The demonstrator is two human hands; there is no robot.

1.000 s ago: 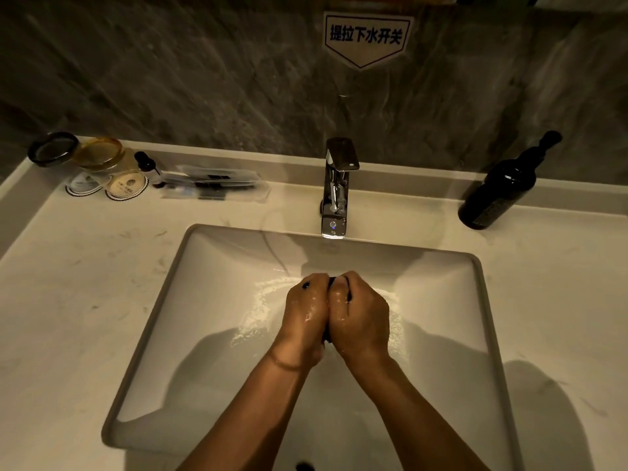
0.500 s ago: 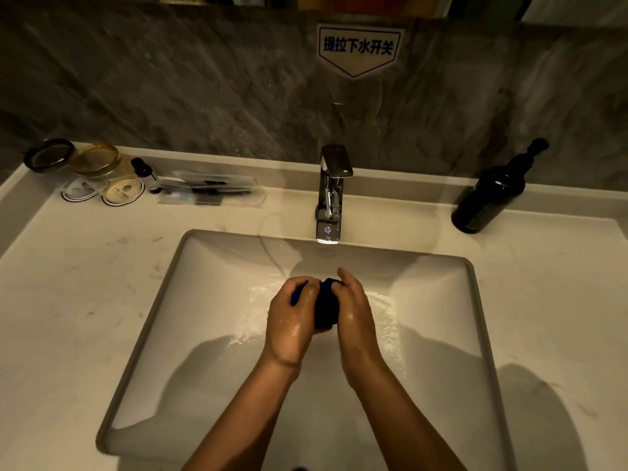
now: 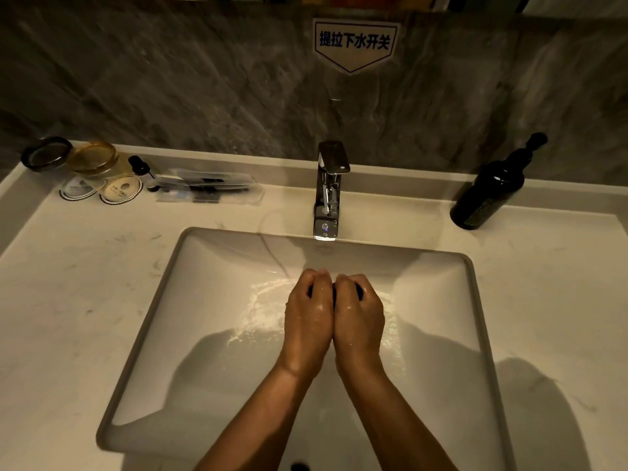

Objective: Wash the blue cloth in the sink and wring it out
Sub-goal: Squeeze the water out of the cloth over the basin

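At the near edge, two bare wet forearms are seen reaching up into a rectangular white sink (image 3: pixel 217 334) with smooth glossy walls and rounded corners, set under a pale, faintly veined stone counter (image 3: pixel 68 300). The left hand (image 3: pixel 307 321) and the right hand (image 3: pixel 358 319) are pressed side by side over the middle of the basin, knuckles up, fingers curled tightly downward. The blue cloth (image 3: pixel 357 289) is clamped between them, bunched into a small wad and almost wholly covered (only dark slivers show between the fingers and in the seam where the hands meet). Beads of water are seen on the skin, and a rough, glittering wet patch is spread over the basin floor around the hands. Just beyond the far rim, a squared chrome faucet (image 3: pixel 328 192) with a flat lever is mounted. To the far left, round jar lids (image 3: pixel 91 158), scalloped paper coasters (image 3: pixel 119 192) and clear plastic sachets (image 3: pixel 207 188) are laid on the counter; to the far right, a dark glossy pump bottle (image 3: pixel 489 192) is stood. Behind, a grey marbled wall (image 3: pixel 170 79) is fitted with a white pointed sign (image 3: pixel 355 44).
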